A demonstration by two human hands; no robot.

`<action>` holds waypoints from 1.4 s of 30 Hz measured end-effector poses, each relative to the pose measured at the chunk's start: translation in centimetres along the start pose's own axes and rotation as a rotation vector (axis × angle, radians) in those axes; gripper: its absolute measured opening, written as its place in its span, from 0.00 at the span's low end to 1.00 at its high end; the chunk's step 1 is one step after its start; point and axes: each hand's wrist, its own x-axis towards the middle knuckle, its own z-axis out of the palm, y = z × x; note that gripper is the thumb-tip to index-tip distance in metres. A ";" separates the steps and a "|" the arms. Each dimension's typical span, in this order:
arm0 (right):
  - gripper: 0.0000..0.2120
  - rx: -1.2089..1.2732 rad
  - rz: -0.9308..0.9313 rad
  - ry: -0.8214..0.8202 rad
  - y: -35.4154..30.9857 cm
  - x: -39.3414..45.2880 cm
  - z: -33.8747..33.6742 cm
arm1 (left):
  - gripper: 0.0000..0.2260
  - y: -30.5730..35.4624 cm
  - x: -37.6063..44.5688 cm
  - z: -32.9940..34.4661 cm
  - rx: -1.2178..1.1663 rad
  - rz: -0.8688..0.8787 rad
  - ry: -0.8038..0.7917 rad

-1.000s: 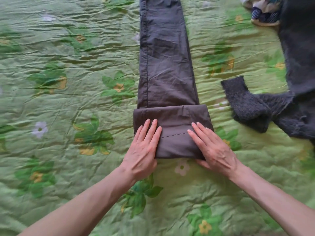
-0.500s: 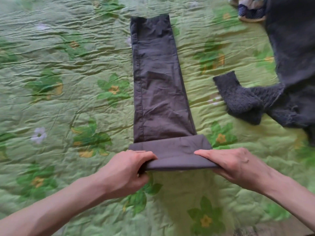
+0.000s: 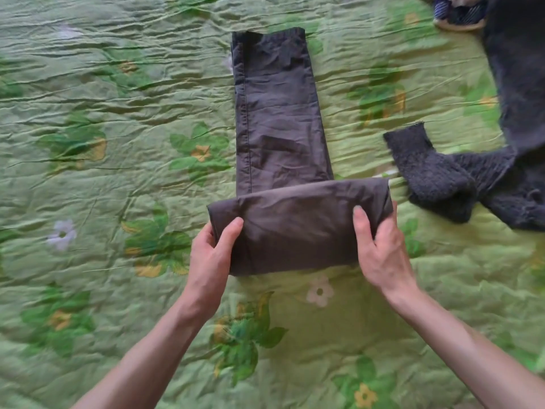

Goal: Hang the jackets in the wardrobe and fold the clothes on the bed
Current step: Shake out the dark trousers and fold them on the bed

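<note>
my left hand (image 3: 211, 255) grips the left end of the folded bundle of the dark brown cotton trousers (image 3: 280, 119), thumb on top and the other fingers tucked beneath the cloth; my right hand (image 3: 380, 249) grips the right end the same way, thumb pressed on the upper face, the rest wrapped round the edge. the bundle sits in the middle of the frame, lying crosswise, left to right, between my two hands. the unfolded legs run straight away from my fingers toward the upper middle of the frame, flat on the crinkled green quilted bedspread with printed flowers (image 3: 103, 178), hems at the far end. so the long axis points directly away from me, and i judge the next roll goes forward along it, both hands equally near. a charcoal fuzzy knitted sweater (image 3: 442, 178) lies at the right of the frame, its sleeve cuff near my right hand but not touching the trousers.
</note>
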 end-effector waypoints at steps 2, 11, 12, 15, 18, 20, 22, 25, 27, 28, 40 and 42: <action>0.31 -0.016 0.020 0.068 -0.5 1.2 1.8 | 0.07 -0.3 1.1 0.1 0.041 0.083 0.017; 0.20 -0.101 0.201 0.185 1.0 5.1 5.5 | 0.06 -1.8 4.8 -0.3 0.542 0.317 -0.010; 0.20 -0.166 0.207 0.193 1.0 5.1 5.6 | 0.05 -1.9 5.2 -0.1 0.576 0.331 0.011; 0.17 -0.269 0.102 0.269 1.2 4.6 5.7 | 0.08 -2.3 5.4 1.1 0.687 0.349 0.127; 0.23 -0.365 -0.212 0.304 1.8 4.3 5.4 | 0.20 -2.4 4.6 2.1 0.929 0.503 0.298; 0.26 -0.475 -0.432 0.206 2.2 4.1 5.2 | 0.23 -2.5 4.2 2.3 1.095 0.739 0.243; 0.28 -0.542 -0.561 0.058 2.8 3.6 5.4 | 0.25 -3.2 4.2 2.3 1.238 0.889 0.042; 0.33 -0.616 -0.554 -0.051 4.1 3.4 6.0 | 0.30 -4.6 4.7 2.1 1.402 0.867 -0.163; 0.35 -0.659 -0.495 -0.040 4.4 3.6 6.5 | 0.32 -4.8 5.4 2.0 1.453 0.817 -0.213; 0.36 -0.682 -0.470 -0.031 4.4 3.7 6.8 | 0.33 -4.7 5.8 2.1 1.474 0.803 -0.228; 0.31 -0.654 -0.664 -0.031 4.6 2.6 5.7 | 0.46 -4.2 4.6 -0.7 1.646 0.992 -0.458; 0.34 -0.668 -0.759 -0.102 5.1 2.0 5.0 | 0.46 -4.1 4.5 -0.9 1.698 0.971 -0.472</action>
